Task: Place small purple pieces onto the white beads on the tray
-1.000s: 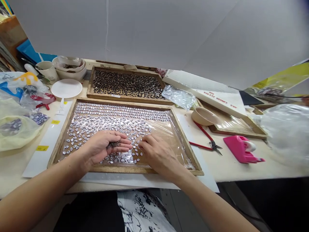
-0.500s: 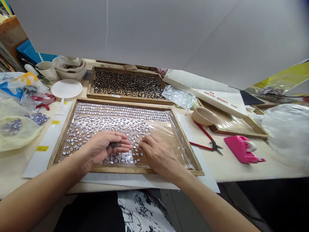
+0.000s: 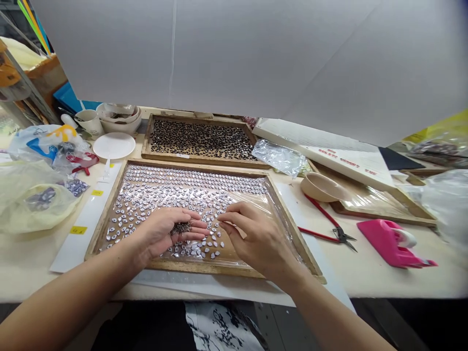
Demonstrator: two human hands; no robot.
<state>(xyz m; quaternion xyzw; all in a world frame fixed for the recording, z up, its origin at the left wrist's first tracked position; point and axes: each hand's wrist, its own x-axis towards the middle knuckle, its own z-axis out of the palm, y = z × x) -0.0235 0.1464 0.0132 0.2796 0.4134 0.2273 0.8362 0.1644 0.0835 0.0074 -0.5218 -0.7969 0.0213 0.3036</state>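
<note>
My left hand is turned palm up and cupped around a small pile of thin dark metal pins. It hovers over the near part of a wooden tray. To its right, my right hand has thumb and forefinger tips close together in a pinch; anything between them is too small to make out. Under both hands, many little pale teardrop-shaped pieces with dark centres lie on the tray's clear film, in tidy rows at the far side and loosely scattered nearer me.
A second wooden tray of small dark pieces stands behind. Red-handled pliers, a beige bowl and a pink tape dispenser are on the right. Plastic bags, a white plate and a cup are on the left.
The view has shifted, so everything sits a little lower and further right. My right hand's fingers have lifted slightly and opened into a looser pinch. My left hand still cups the pins.
</note>
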